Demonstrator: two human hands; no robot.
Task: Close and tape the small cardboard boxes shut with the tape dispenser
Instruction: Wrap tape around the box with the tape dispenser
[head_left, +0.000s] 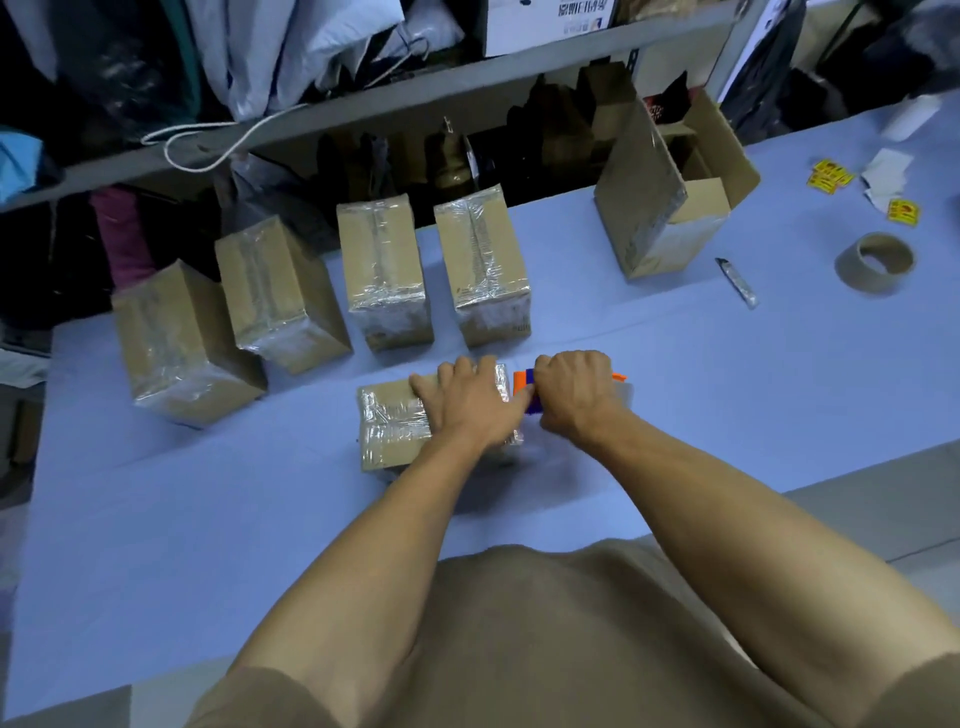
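Left hand (467, 402) lies flat on the taped cardboard box (395, 423), hiding its top. Right hand (574, 395) grips the orange-blue tape dispenser (523, 387), mostly hidden.

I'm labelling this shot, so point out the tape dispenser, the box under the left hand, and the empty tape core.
tape dispenser (521, 383), head view, orange body
box (387, 431), head view, taped top
empty tape core (852, 273), head view, cardboard wall
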